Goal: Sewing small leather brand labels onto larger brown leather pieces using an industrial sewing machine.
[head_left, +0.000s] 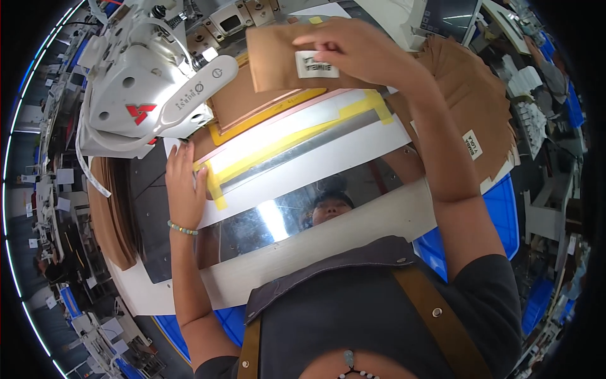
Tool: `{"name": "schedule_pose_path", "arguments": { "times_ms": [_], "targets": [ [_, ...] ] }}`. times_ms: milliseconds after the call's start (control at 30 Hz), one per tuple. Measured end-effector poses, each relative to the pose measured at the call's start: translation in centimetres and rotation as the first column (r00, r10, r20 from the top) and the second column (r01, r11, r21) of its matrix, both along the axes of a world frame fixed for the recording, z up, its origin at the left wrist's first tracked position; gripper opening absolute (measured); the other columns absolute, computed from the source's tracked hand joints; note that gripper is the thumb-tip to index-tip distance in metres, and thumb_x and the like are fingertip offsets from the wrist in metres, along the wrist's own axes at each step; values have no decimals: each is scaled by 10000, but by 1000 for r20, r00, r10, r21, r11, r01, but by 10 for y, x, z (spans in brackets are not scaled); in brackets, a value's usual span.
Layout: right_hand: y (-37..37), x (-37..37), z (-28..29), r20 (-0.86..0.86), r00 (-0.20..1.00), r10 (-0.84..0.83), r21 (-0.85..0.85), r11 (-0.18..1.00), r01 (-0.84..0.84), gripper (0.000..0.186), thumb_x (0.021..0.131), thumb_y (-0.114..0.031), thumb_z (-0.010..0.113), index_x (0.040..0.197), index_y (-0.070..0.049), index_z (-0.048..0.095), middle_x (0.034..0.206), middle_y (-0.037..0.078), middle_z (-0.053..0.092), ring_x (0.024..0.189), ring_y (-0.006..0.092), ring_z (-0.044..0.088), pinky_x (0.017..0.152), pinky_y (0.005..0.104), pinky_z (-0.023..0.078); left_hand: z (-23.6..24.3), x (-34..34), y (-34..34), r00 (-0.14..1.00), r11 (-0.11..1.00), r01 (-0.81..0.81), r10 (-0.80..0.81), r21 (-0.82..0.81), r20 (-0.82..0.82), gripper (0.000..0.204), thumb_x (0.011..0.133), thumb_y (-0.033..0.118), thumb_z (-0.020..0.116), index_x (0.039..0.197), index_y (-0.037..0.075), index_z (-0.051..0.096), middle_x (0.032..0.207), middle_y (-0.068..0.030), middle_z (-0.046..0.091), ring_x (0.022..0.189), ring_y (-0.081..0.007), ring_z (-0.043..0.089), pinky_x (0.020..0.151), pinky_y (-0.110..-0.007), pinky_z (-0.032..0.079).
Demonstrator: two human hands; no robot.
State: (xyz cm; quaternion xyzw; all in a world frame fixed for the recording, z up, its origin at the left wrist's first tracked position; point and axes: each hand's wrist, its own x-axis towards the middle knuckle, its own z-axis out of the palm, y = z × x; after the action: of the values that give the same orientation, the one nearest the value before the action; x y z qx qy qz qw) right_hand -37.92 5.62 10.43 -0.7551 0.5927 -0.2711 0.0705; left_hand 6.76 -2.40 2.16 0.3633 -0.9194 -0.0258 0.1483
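In my right hand point(356, 50), at the far side of the worktable, a brown sheet-like piece point(271, 60) with a white printed label point(317, 65) is lifted, its fingers closed on it. Below it lies a yellow-edged template point(271, 117) with a brown panel in it. A white sheet point(297, 177) with yellow tape and a metallic strip lies nearer to me. My left hand point(185, 177) rests at the left end of that sheet, fingers stretched out and nothing gripped. Whether its fingertips press on the template's corner cannot be made out.
A white industrial sewing machine head point(136, 95) stands over the far left. Fanned brown pieces point(467, 95) lie at the right, and a brown stack point(112, 211) at the left. A screen point(449, 18) stands far right. Blue bins point(502, 215) sit below the table edge.
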Motion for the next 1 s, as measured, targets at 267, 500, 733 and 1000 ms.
{"name": "schedule_pose_path", "arguments": {
  "times_ms": [267,500,733,1000],
  "targets": [
    [-102,96,-62,-300,951,79,-16,996,-88,321,847,10,695,1088,-133,850,1108,67,749,1197,261,646,989,398,588,-7,-25,-44,998,998,65,-65,13,-8,452,1100,207,492,1449,-58,601,1432,-324,583,1367,-506,463,1185,-558,340],
    [-106,101,-86,-306,948,84,-129,983,-129,260,830,-15,723,1046,-83,850,1086,80,756,1189,267,656,999,406,581,-35,-29,-90,989,989,133,-127,68,-81,356,1095,237,563,1331,13,706,1328,-270,680,1222,-480,612,1078,-518,464],
    [-101,102,-84,-271,959,79,-119,986,-115,300,846,13,703,1089,-87,849,1155,106,743,1189,287,660,1030,420,561,-56,-25,-136,986,987,120,-107,108,-124,300,1033,248,665,1279,94,739,1257,-173,749,1185,-398,687,1008,-456,540],
    [-104,101,-86,-286,954,89,-103,987,-122,316,838,26,701,1087,-98,851,1147,102,741,1194,292,656,1028,427,555,-44,-51,-144,976,982,187,-189,22,106,416,1117,272,546,1469,62,620,1556,-70,597,1434,-282,539,1226,-381,405]
  ]
}}
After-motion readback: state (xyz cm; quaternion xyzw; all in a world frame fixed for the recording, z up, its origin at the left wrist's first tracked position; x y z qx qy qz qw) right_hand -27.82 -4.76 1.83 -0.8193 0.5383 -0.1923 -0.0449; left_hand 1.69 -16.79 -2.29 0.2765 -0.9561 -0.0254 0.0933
